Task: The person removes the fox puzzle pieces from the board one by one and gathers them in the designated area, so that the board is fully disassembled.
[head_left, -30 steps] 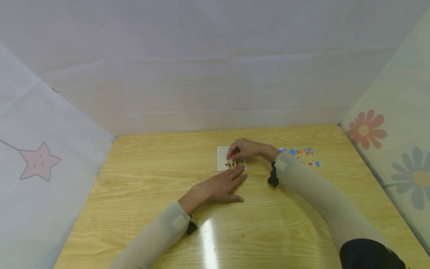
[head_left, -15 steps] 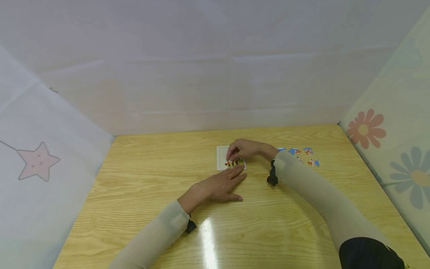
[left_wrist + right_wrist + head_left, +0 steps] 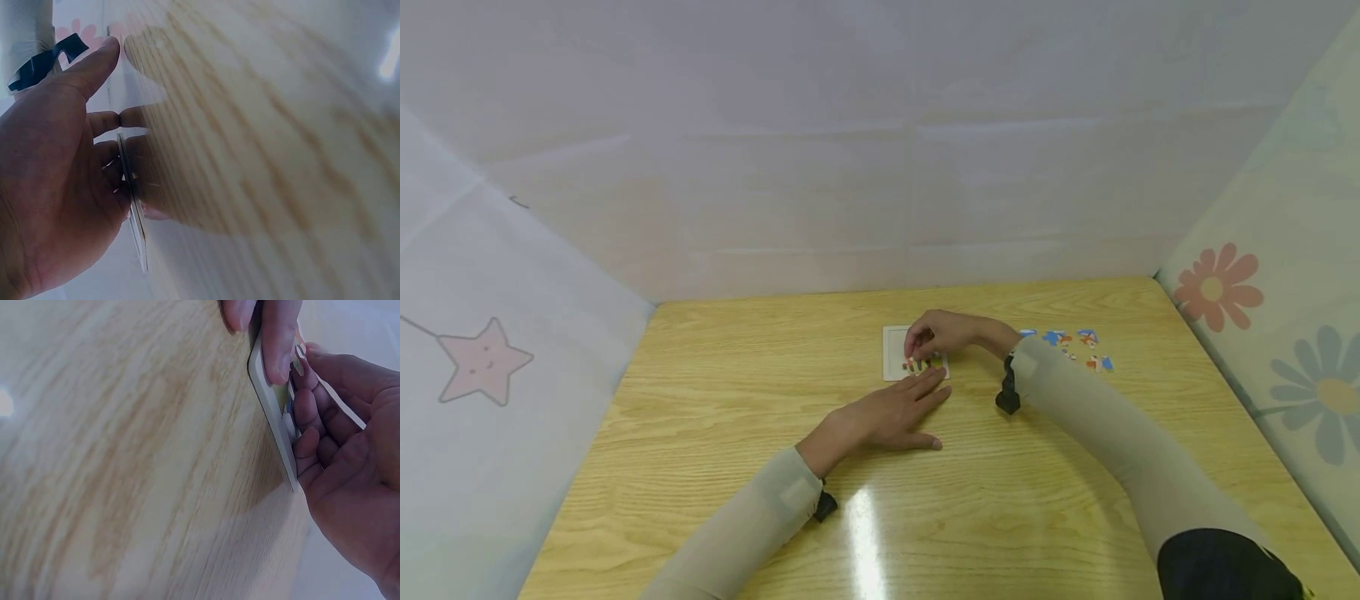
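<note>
A small white puzzle tray (image 3: 892, 335) lies on the wooden table, with a colourful striped picture (image 3: 917, 365) in its near part. My left hand (image 3: 883, 417) rests palm down with straight, spread fingers. Its foremost fingertips (image 3: 278, 369) press on the tray's near right edge, while its thumb lies off to the right on the table. Over the tray, my right hand (image 3: 951, 331) is bent down and pinches a small puzzle piece (image 3: 299, 352) between thumb and fingers. Most of that piece is hidden by the fingers. The curled right-hand fingers also cover the tray's upper right part.
Several loose blue, orange and white puzzle pieces (image 3: 1087, 337) lie right of the tray, partly behind the right sleeve (image 3: 1097, 425). White cloth walls (image 3: 880, 167) stand at the table's back and sides. Light glares off the near tabletop (image 3: 865, 542).
</note>
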`<state>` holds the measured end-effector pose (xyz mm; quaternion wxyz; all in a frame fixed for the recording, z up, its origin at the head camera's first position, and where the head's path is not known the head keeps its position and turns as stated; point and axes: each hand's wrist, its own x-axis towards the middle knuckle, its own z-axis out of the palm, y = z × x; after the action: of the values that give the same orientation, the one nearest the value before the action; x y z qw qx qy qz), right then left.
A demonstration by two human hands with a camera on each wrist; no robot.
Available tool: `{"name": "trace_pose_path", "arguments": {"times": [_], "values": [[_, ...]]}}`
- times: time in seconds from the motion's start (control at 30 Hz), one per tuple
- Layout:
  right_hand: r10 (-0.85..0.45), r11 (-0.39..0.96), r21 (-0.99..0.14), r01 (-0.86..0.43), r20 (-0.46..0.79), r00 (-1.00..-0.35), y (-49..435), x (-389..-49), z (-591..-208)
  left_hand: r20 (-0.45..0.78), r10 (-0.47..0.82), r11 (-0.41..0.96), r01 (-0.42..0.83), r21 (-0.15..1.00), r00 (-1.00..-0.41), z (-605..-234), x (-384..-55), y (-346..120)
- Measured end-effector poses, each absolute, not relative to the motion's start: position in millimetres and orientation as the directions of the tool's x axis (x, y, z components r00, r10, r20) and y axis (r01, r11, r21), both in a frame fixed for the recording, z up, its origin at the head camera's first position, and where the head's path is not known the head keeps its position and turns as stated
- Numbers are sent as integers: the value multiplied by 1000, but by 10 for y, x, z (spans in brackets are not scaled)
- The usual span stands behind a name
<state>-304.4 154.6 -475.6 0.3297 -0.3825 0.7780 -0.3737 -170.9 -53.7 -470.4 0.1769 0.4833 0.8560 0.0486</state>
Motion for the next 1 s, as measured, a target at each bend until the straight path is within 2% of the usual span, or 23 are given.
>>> {"name": "trace_pose_path", "arguments": {"times": [0.47,0.7,1.0], "values": [[-845,418,-844,-337,-224,-486,1562,-3063,-4769,-242,850,521,816,252,-468,-4705,-1693,-546],[-823,423,-851,-310,-218,-525,1569,-3057,-4763,-245,847,525,816,243,-472,-4698,-1689,-537],[-804,402,-849,-343,-149,-575,1603,-3043,-4725,-252,847,523,817,242,-468,-4698,-1692,-539]]}}
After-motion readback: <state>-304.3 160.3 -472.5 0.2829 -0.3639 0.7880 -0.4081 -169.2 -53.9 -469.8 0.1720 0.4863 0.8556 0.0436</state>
